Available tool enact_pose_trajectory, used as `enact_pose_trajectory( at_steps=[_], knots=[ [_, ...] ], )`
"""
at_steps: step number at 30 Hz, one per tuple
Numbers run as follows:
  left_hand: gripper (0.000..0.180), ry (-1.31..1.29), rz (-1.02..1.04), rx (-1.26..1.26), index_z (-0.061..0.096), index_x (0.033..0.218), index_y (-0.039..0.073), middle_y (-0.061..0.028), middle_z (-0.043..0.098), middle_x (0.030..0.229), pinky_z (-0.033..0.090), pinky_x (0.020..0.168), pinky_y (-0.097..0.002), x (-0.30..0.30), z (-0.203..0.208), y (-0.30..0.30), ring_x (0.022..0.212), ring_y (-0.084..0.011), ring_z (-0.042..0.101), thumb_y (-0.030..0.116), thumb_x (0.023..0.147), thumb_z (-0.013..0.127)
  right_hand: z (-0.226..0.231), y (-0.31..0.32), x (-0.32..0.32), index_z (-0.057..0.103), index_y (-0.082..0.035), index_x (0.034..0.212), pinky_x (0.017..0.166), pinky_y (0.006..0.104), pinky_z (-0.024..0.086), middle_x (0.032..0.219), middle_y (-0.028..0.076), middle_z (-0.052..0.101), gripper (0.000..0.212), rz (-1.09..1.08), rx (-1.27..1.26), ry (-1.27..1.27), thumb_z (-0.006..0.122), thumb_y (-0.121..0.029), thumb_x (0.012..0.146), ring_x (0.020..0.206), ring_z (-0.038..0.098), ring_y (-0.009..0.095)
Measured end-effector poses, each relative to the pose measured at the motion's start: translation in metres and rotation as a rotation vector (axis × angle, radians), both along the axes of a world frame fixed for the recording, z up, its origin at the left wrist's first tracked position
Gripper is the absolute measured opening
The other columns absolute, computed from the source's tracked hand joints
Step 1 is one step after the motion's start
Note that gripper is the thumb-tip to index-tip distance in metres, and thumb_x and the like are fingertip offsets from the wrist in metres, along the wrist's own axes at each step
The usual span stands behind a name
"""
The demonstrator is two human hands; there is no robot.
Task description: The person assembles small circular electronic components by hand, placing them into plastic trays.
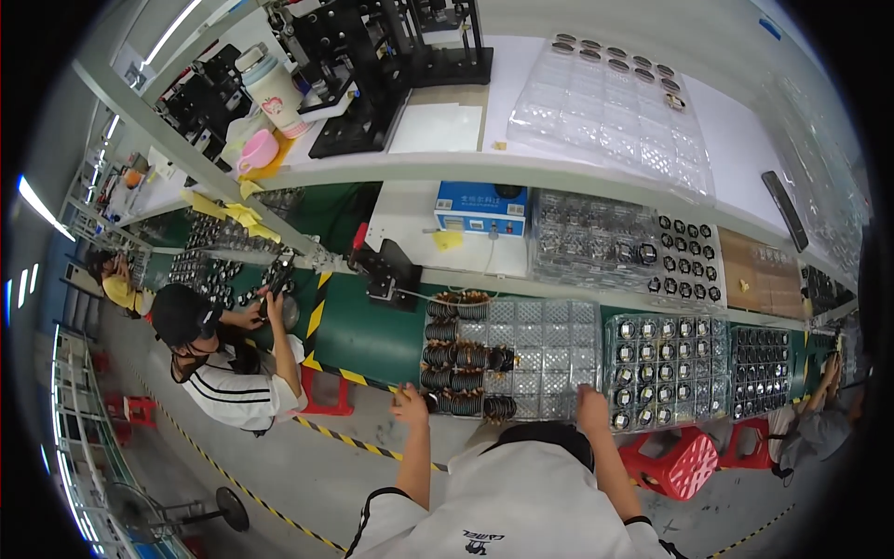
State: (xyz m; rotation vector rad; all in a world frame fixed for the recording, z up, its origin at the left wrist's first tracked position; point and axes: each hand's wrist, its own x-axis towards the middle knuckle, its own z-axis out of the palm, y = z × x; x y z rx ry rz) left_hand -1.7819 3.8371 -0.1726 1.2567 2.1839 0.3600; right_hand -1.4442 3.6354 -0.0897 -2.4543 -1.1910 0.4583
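A clear plastic tray (559, 349) lies on the green bench in front of me. Its left cells hold rows of dark wire-wound coils (456, 356) with copper-coloured ends, and the right cells show only bare, patterned plastic. At the tray's near left corner, my left hand (410, 406) has its fingers curled at the rim. My right hand (591, 410) is closed at the near right edge, its fingertips partly hidden. Both hands appear to grip the tray by its sides, with no coil visible in either.
To the right stand trays of round parts (666, 368). A black press with a red handle (382, 270) and a blue box (481, 207) sit behind. A shelf (447, 168) crosses above the bench. A co-worker (233, 363) works at left; red stools (670, 461) stand below.
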Motion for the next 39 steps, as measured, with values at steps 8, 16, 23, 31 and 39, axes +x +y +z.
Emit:
enact_pose_trajectory(
  at_steps=[8,16,23,31,39],
  knots=[
    [0.03,-0.327,-0.887,0.181,0.054,0.105,0.003,-0.0179,0.058,0.1,0.048,0.073,-0.044,0.074,0.117,-0.054,0.086,-0.0349,0.06,0.022,0.081,0.058,-0.008,0.037,-0.069,0.061,-0.002,0.101,0.065,0.0377,0.051,0.079,0.014,0.066,0.027,0.183,0.086,0.491,0.061,-0.021,0.082,0.071,0.065,0.028],
    [0.034,-0.174,-0.92,0.083,0.053,0.11,0.0,-0.0234,0.06,0.091,0.05,0.068,-0.0456,0.093,0.09,-0.095,0.079,-0.0396,0.06,0.016,0.081,0.051,0.012,0.071,-0.104,0.057,0.004,0.095,0.062,0.0384,0.051,0.075,0.016,0.064,0.069,0.123,-0.072,0.33,0.071,-0.056,0.064,0.073,0.064,0.031],
    [0.044,-0.387,-0.887,0.034,0.048,0.117,-0.004,-0.023,0.063,0.089,0.05,0.07,-0.0434,0.08,0.102,-0.088,0.083,-0.0358,0.062,0.016,0.078,0.053,0.028,0.102,-0.12,0.043,0.007,0.112,0.075,0.0397,0.052,0.112,0.024,0.054,0.089,0.091,-0.476,0.211,0.07,-0.059,0.058,0.094,0.061,0.034],
    [0.029,-0.071,-0.879,0.224,0.056,0.106,0.006,-0.0155,0.062,0.091,0.049,0.067,-0.0465,0.07,0.149,-0.022,0.078,-0.0359,0.061,0.014,0.079,0.053,0.006,0.105,-0.134,0.045,0.005,0.111,0.072,0.0415,0.052,0.11,0.02,0.05,0.087,0.258,-0.465,0.072,0.077,-0.053,0.054,0.088,0.061,0.035],
    [0.033,-0.125,-1.543,0.513,0.06,0.107,0.012,-0.0047,0.057,0.106,0.046,0.084,-0.0383,0.137,0.136,0.048,0.1,-0.0263,0.052,0.007,0.074,0.061,0.01,0.089,-0.118,0.054,-0.01,0.105,0.071,0.0424,0.052,0.101,0.019,0.054,0.061,0.178,-0.285,0.232,0.078,-0.04,0.058,0.086,0.061,0.035]
  ],
)
